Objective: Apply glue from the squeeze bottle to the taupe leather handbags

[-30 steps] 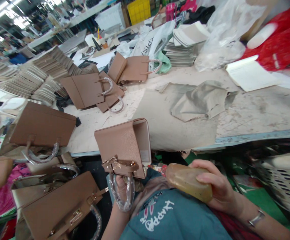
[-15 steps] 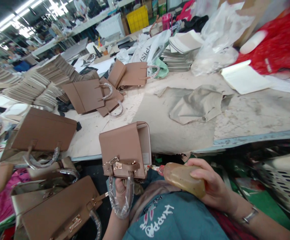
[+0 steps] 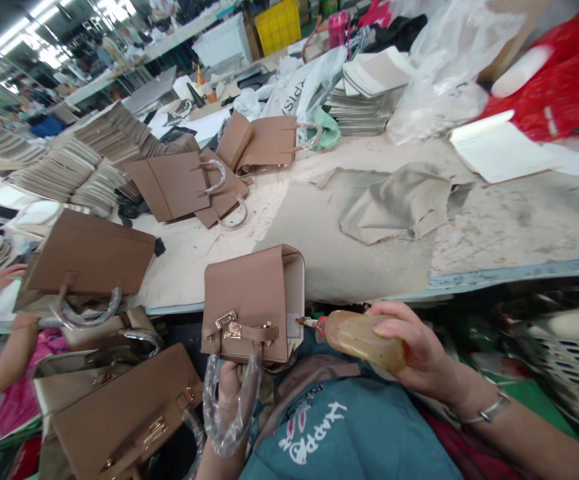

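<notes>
My left hand [image 3: 229, 388] grips a small brown handbag [image 3: 244, 290] by its edge near the handle. Most of its fingers are hidden under the bag. The handle [image 3: 229, 437], wrapped in clear plastic, hangs over the hand, and gold buckles show on the strap. Wrapped round a yellowish squeeze bottle [image 3: 366, 340] is my right hand [image 3: 414, 343]. The bottle lies nearly level, its thin, stained nozzle [image 3: 309, 322] pointing left at the bag's open side panel. Whether the tip touches the panel I cannot tell.
More brown handbags [image 3: 169, 187] lie on the worktable [image 3: 514, 227], and larger ones [image 3: 124, 407] sit at lower left. A co-worker's arm [image 3: 12, 360] is at the far left. A crumpled grey sheet [image 3: 394, 203] lies mid-table; a perforated basket [image 3: 569, 367] stands at right.
The bag's handle has swung left and down. The bottle's nozzle has drawn slightly clear of the bag's lower corner. The co-worker's arm at the left has shifted.
</notes>
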Motion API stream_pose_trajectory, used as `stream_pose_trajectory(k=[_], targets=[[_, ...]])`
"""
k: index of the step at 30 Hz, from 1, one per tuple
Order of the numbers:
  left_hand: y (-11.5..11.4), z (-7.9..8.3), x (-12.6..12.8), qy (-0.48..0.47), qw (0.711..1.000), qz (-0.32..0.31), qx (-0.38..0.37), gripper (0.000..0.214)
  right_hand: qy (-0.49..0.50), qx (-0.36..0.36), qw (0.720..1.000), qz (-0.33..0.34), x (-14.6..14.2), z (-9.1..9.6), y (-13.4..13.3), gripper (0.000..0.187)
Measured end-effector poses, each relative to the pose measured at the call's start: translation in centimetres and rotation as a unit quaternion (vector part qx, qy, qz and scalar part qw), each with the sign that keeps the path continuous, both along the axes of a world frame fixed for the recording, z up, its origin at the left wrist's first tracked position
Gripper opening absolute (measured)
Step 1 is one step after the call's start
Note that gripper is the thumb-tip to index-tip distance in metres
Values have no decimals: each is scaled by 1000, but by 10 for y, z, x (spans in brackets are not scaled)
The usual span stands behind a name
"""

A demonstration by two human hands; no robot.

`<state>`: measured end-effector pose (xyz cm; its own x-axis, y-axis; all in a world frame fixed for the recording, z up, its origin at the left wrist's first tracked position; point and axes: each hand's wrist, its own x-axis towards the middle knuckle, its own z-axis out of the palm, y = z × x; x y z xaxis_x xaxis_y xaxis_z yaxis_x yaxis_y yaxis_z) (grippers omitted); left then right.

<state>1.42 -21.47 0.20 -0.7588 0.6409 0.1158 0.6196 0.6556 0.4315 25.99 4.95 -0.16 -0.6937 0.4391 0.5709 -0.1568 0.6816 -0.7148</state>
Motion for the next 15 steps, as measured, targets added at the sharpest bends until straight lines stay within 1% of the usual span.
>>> stream_pose_trajectory(k=[2,4,7,9,11,12,15], targets=[[-2,4,0,27,999,-12,-15,30,-1,-8,1000,7,0,2,1,53],[-2,11,0,39,999,-26,-14,33,1,-25,999,24,0,6,1,53],[2,23,0,43,998,-45,-14,27,0,-38,998,57,2,15,1,51],[7,29,1,27,999,-39,-13,20,-1,-37,997,70,2,19,1,48],[11,28,1,8,1000,-29,-5,15,-1,-36,997,69,3,19,2,48],[12,26,0,1,1000,-23,11,15,-1,-35,998,61,4,17,3,49],[10,14,-3,-43,995,-6,85,21,1,-36,999,20,2,5,8,53]])
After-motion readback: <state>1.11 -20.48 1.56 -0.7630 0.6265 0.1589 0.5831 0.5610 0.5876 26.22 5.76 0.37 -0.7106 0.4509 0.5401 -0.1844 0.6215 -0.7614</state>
